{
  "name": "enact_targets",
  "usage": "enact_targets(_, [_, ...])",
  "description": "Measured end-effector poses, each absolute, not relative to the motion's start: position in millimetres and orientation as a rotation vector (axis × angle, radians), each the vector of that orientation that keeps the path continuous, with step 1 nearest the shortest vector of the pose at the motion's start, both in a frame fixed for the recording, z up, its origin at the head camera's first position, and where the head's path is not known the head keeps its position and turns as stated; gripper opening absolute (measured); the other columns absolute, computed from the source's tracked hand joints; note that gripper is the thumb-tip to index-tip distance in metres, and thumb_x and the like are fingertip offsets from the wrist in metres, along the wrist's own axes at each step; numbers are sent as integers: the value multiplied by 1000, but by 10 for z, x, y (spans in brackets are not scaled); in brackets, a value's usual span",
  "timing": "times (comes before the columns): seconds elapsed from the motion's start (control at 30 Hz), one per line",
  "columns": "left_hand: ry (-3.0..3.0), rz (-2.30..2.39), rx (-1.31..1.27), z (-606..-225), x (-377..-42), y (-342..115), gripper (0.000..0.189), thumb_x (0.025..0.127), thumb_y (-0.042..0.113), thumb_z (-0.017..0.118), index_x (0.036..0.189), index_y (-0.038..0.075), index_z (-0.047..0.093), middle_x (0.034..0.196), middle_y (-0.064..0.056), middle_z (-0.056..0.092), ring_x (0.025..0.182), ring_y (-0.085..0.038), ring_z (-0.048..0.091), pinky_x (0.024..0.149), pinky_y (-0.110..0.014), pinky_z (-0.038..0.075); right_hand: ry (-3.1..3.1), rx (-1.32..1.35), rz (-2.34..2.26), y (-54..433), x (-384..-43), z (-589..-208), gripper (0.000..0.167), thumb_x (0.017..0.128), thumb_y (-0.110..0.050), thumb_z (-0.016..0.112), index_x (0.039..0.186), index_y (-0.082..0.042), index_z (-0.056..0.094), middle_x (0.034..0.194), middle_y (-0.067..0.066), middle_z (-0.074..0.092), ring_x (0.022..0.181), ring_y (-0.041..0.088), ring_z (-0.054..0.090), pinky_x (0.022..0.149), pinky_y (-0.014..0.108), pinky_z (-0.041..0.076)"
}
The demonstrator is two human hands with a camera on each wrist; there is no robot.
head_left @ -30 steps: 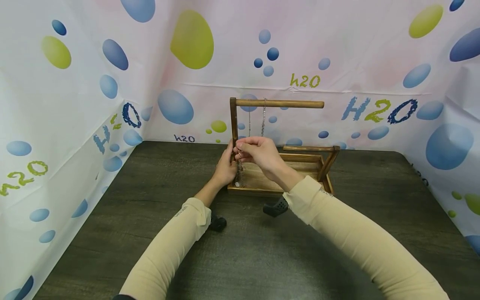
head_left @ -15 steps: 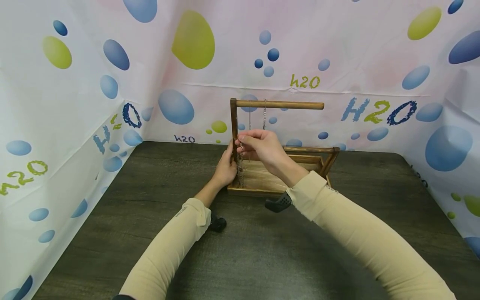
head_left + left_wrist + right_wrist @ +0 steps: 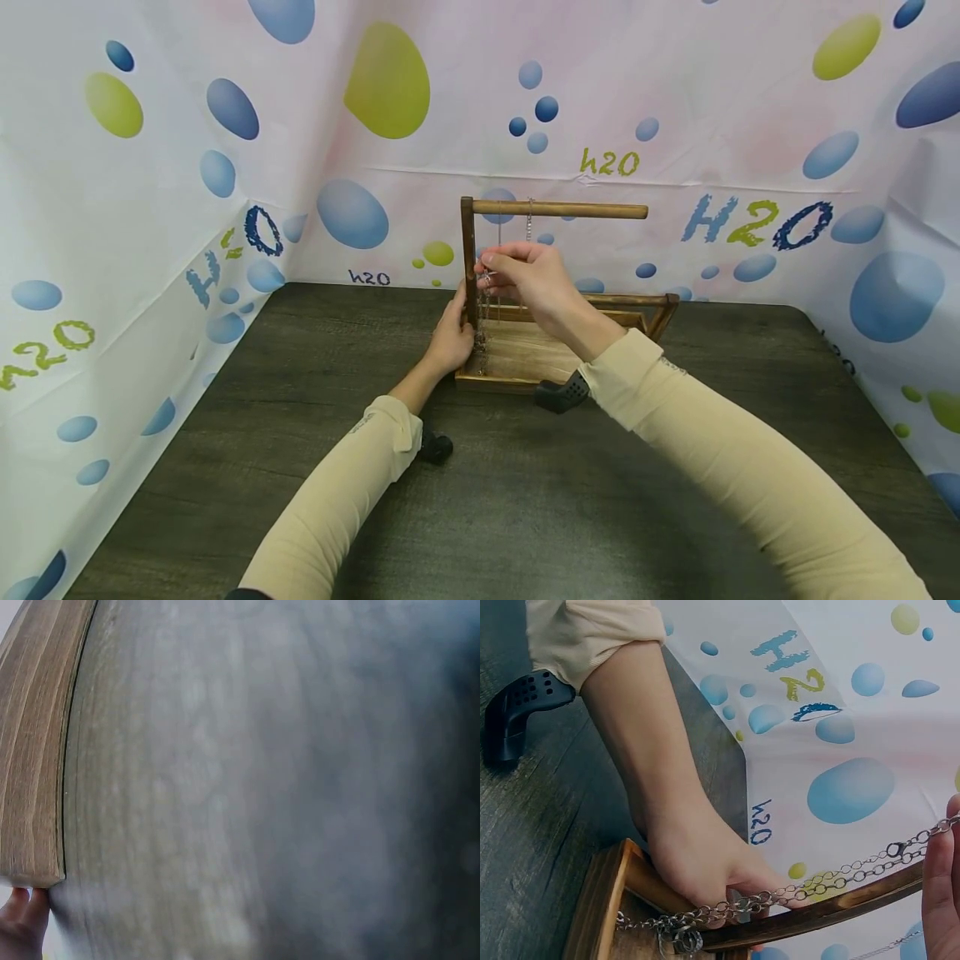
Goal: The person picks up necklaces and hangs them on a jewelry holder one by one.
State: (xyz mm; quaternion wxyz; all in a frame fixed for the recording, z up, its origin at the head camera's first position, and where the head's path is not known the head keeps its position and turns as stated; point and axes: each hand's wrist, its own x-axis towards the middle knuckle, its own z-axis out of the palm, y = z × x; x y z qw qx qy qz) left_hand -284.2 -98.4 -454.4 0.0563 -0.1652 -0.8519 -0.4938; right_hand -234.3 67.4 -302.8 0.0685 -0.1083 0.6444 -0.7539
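A wooden jewellery stand [image 3: 570,209] has a tray base, with its tall left post and long crossbar rising above it. My left hand [image 3: 452,335] grips the lower part of that post; its fingertips also show at a wooden edge in the left wrist view. With thumb and fingers, my right hand [image 3: 542,283] pinches a silver chain necklace [image 3: 855,876] beside the post. The chain slants down past the left hand into the tray [image 3: 525,354], and several ring-like metal pieces [image 3: 684,940] hang near its lower part. Part of the stand lies behind the right hand.
Two more chains hang from the crossbar, one of them a thicker silver chain [image 3: 529,221]. A shorter arm [image 3: 622,299] rises at the stand's right side. Dark wood-look table [image 3: 225,467] lies around it, with a bubble-print backdrop [image 3: 675,100] behind.
My right hand has risen and moved slightly right, drawing the pinched chain upward so more of it hangs straight. The left hand and the stand have stayed in place.
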Motion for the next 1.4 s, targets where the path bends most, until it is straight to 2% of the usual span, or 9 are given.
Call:
enact_targets(0.2, [-2582, -1500, -510, -4545, -2846, -982, 87, 96, -12, 39, 164, 29, 6, 150, -19, 38, 135, -35, 42, 107, -51, 37, 1921, -332, -2302, 682, -2358, -2971, 17, 100, -7, 62, 111, 4, 70, 94, 11, 72, 76, 17, 71, 74, 30, 57])
enact_targets(0.5, [-2621, -1475, -478, -4542, -2833, -980, 83, 99, -9, 39, 164, 29, 5, 152, -19, 36, 137, -36, 41, 108, -51, 36, 1921, -329, -2338, 695, -2356, -2864, 18, 99, -5, 62, 112, 5, 70, 93, 11, 72, 75, 18, 70, 73, 32, 58])
enact_targets(0.73, [-2602, -1481, -481, -4549, -2841, -979, 82, 98, -10, 40, 164, 24, 6, 152, -21, 36, 138, -37, 39, 109, -52, 35, 1923, -364, -2355, 702, -2363, -2809, 15, 99, -6, 63, 107, 3, 71, 93, 11, 72, 75, 20, 70, 74, 35, 58])
enact_targets(1.1, [-2634, -1499, -444, -4539, -2828, -971, 82, 99, -9, 39, 164, 29, 5, 155, -19, 33, 140, -36, 37, 110, -51, 35, 1893, -408, -2401, 730, -2371, -2716, 12, 99, -5, 63, 103, 0, 73, 90, 10, 72, 72, 19, 69, 68, 32, 57])
enact_targets(1.4, [-2626, -1500, -452, -4532, -2836, -966, 82, 99, -10, 38, 164, 27, 5, 153, -20, 36, 139, -36, 39, 109, -51, 36, 1878, -371, -2429, 755, -2385, -2641, 12, 98, -4, 64, 103, 3, 72, 88, 11, 71, 70, 19, 69, 68, 34, 58])
